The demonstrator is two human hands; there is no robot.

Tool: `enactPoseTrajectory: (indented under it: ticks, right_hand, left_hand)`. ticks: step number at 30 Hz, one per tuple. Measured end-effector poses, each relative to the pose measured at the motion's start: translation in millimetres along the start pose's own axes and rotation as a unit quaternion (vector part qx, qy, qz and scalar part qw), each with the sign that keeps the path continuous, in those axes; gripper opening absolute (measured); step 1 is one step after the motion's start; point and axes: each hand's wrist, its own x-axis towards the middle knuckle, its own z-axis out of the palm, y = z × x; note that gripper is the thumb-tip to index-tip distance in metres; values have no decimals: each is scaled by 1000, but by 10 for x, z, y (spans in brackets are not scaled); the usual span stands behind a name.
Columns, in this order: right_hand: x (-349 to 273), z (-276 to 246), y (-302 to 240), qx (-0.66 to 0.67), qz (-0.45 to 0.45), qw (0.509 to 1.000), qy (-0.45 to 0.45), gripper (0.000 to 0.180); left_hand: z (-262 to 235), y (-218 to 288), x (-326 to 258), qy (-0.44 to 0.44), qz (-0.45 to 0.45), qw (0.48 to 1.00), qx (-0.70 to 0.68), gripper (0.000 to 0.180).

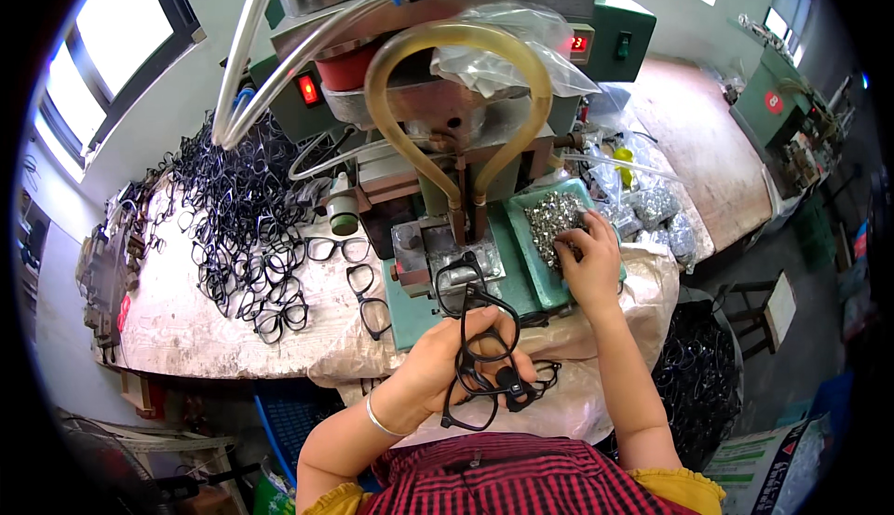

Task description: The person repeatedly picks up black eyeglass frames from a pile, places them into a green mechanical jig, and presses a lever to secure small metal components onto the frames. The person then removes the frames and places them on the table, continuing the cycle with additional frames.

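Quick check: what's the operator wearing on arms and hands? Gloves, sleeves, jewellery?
No gloves: both the left hand and right hand are bare, and the forearms are uncovered. A thin silver bangle circles the left wrist. Short yellow sleeves show near the shoulders, beside a red-and-black checked garment. No rings or watch visible.

Head-worn fisheye, downward over workbench (186,329)
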Motion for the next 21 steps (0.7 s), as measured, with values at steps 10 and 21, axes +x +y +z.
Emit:
enactPoseTrajectory:
  ticks: [10, 21]
  right_hand:
    - [488, 498, -316, -57, -40, 998, -8, 15]
    - [-146, -25, 83, 469, 287, 825, 133, 13]
  left_hand:
    - [-132, -159, -51, -108, 18, 994, -32, 53]
    - [-916, 75, -811, 272, 179, 824, 464, 28]
